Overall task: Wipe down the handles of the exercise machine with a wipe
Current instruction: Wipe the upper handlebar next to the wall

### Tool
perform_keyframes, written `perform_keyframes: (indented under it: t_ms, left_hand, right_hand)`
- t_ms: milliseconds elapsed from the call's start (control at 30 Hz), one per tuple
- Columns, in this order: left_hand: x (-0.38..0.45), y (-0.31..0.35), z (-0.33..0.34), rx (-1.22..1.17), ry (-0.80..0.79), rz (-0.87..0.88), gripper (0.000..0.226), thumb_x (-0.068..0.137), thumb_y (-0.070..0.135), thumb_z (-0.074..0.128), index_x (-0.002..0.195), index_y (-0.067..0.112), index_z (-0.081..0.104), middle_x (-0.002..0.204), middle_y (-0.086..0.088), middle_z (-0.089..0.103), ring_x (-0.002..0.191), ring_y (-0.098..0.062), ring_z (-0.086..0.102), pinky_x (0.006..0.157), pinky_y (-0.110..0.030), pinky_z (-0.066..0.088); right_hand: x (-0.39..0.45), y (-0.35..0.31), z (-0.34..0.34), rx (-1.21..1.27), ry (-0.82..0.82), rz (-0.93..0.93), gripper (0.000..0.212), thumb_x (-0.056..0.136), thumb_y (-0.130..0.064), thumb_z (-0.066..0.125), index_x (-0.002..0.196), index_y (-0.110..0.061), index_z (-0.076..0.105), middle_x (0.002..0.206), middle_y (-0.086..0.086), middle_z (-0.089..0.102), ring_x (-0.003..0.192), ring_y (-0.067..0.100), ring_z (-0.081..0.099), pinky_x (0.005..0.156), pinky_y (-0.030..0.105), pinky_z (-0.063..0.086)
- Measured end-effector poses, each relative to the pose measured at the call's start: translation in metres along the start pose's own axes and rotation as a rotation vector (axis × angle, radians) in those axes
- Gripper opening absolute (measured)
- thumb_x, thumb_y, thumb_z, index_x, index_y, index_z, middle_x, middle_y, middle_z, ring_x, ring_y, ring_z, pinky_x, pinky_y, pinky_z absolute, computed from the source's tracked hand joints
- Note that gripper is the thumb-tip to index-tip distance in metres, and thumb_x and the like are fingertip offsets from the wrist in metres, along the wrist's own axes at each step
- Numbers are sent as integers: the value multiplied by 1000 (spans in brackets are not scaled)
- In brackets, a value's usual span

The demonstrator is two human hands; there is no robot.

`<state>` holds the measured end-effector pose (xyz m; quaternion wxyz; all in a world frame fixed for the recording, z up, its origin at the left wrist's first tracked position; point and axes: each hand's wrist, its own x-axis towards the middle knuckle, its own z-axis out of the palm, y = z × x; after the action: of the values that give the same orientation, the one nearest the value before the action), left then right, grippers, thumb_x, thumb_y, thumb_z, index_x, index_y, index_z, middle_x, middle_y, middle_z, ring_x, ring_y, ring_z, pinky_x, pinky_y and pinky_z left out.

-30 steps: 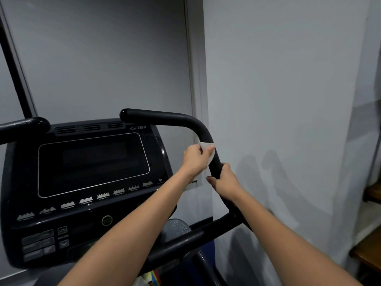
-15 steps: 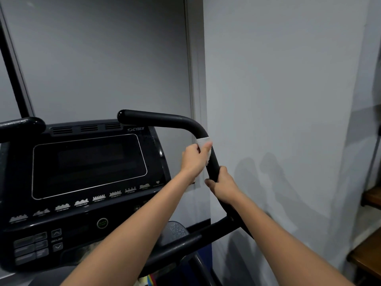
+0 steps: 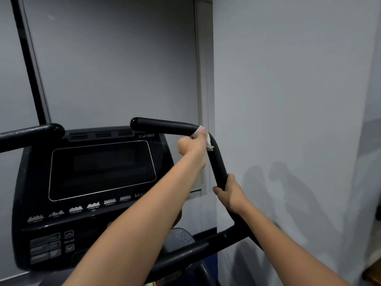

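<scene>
The black right handle of the exercise machine bends from a horizontal bar into a downward slope. My left hand grips a white wipe wrapped around the bend of that handle. Lower on the sloping part, my right hand holds the bare handle with fingers curled round it. The black left handle juts in from the left edge, with no hand on it.
The machine's black console with a dark screen and button pad sits left of my arms. A white wall stands close on the right. A black pole rises at the far left. Wooden steps show at the lower right corner.
My left hand has slid the wipe up the handle from the sloping part to the bend. My right hand stays gripping the lower slope.
</scene>
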<state>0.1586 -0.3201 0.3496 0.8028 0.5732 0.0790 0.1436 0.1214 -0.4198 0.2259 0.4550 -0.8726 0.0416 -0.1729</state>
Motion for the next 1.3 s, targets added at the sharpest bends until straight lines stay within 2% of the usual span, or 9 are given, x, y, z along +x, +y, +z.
perform_keyframes:
  t_ms: [167, 333, 500, 633, 800, 933, 1067, 1233, 1300]
  left_hand:
    - [9, 25, -9, -328, 208, -93, 40, 74, 42, 79, 74, 15, 49, 76, -5, 72, 72, -23, 73, 65, -28, 53]
    - [13, 44, -47, -372, 374, 81, 37, 84, 43, 76, 69, 12, 63, 65, -5, 71, 57, -16, 70, 63, -29, 61]
    - [23, 59, -87, -321, 417, 309, 27, 89, 36, 73, 100, 12, 75, 88, 1, 74, 77, -7, 71, 71, -17, 57]
    - [34, 51, -105, 220, 399, 790, 29, 102, 29, 53, 114, 8, 69, 102, 2, 67, 94, -12, 62, 72, 2, 39]
    - [62, 55, -131, 952, 337, 1275, 41, 108, 27, 32, 92, 3, 61, 86, -9, 59, 77, -21, 48, 75, -36, 41]
    - [68, 76, -123, 1314, 296, 1419, 44, 104, 23, 33, 64, 10, 47, 62, -11, 56, 55, -26, 39, 59, -37, 32]
    - [62, 76, -86, 1755, 128, 1511, 26, 98, 16, 31, 80, 13, 50, 65, -5, 58, 49, -27, 43, 46, -32, 24]
    - [49, 43, -25, 1816, 9, 1619, 53, 95, 28, 2, 86, 15, 53, 71, -3, 55, 52, -24, 41, 49, -33, 24]
    - [39, 22, -3, 1829, -66, 1711, 42, 98, 27, 13, 79, 18, 50, 77, -3, 59, 61, -25, 45, 58, -35, 33]
  right_hand:
    - [-2, 2, -2, -6, -12, -18, 28, 97, -22, 57, 109, -8, 37, 84, 1, 47, 70, 15, 48, 53, 24, 35]
    - [-4, 3, -4, 3, -37, -54, 27, 97, -22, 57, 108, -7, 38, 91, 4, 49, 74, 15, 50, 57, 26, 39]
    - [-5, 3, -4, -4, -40, -47, 25, 98, -24, 56, 107, -9, 37, 92, 3, 49, 76, 14, 52, 61, 29, 41]
    - [-6, 2, -3, 19, -34, -51, 23, 98, -22, 55, 108, -11, 37, 89, 2, 48, 72, 12, 51, 55, 25, 38]
    - [-4, 2, -2, 3, -28, -66, 22, 98, -20, 54, 108, -10, 37, 87, 4, 48, 70, 13, 50, 54, 25, 36]
    - [-1, 3, 0, -5, -15, -57, 25, 97, -19, 56, 109, -11, 36, 93, 3, 49, 74, 13, 50, 55, 24, 37]
    - [-1, 3, 2, -8, -4, -53, 24, 97, -19, 55, 109, -10, 37, 90, 3, 47, 72, 15, 50, 55, 26, 37]
    - [-2, 3, 2, -1, 6, -60, 24, 96, -18, 55, 106, -9, 36, 93, 6, 49, 73, 17, 51, 53, 26, 36]
    - [-3, 4, 2, 1, 13, -73, 24, 95, -18, 56, 106, -8, 36, 92, 8, 50, 68, 17, 50, 51, 26, 35]
